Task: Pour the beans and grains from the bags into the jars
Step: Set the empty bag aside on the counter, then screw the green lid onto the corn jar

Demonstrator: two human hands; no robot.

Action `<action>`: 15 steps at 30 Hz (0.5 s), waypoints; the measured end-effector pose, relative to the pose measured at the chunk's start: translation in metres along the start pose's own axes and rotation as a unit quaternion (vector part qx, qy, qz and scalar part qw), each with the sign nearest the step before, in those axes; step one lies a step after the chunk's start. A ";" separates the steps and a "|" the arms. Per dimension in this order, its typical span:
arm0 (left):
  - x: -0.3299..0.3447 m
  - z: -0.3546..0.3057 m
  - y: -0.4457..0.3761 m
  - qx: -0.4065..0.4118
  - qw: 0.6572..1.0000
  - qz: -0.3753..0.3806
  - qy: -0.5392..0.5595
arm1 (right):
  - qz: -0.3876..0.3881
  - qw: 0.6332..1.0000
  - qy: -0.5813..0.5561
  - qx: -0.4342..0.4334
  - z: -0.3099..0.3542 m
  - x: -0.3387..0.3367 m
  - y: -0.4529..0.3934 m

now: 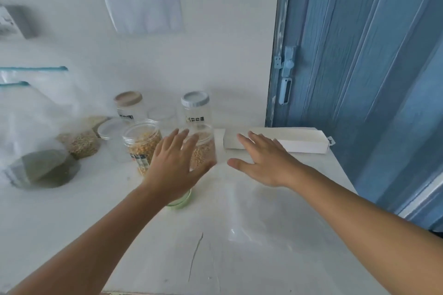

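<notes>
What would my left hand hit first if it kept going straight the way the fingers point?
Probably the open jar of yellow kernels right behind the left hand fingertips; the blue-lidded jar stands beyond it. Depth is hard to judge from this one view.

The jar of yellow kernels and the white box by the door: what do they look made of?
The jar of yellow kernels looks like clear, glossy plastic, though glass is possible: the contents show through its wall, and its rim is thin. The white box looks like matte cardboard, with sharp folded edges and a hang tab at its end.
</notes>
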State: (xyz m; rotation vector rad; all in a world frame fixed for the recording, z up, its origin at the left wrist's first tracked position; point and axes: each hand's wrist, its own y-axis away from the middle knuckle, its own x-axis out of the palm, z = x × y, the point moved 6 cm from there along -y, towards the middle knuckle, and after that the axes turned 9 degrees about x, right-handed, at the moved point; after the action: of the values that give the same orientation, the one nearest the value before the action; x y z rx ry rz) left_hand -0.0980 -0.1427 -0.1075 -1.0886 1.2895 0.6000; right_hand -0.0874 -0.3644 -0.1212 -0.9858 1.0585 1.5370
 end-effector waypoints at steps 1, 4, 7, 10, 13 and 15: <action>-0.009 0.014 0.004 -0.017 1.000 -0.009 -0.009 | -0.002 1.000 -0.001 -0.013 0.016 -0.002 -0.008; -0.029 0.053 0.019 -0.071 0.997 -0.031 -0.012 | -0.006 0.998 -0.002 -0.057 0.064 0.001 -0.028; -0.042 0.086 0.036 -0.113 0.992 -0.063 -0.013 | -0.010 0.995 0.011 -0.097 0.107 0.008 -0.040; -0.043 0.115 0.047 -0.158 0.984 -0.078 0.013 | -0.005 0.993 0.030 -0.110 0.137 0.022 -0.043; -0.036 0.136 0.047 -0.203 0.974 -0.066 0.073 | 0.059 0.993 0.028 -0.097 0.151 0.051 -0.049; -0.027 0.147 0.045 -0.242 0.956 -0.059 0.152 | 0.108 0.991 0.031 -0.077 0.153 0.075 -0.054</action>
State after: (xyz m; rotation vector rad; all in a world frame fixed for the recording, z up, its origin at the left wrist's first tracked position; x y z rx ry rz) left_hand -0.0761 0.0119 -0.1069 -1.7049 1.3595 0.6971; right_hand -0.0613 -0.1911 -0.1558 -1.0565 1.1335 1.7962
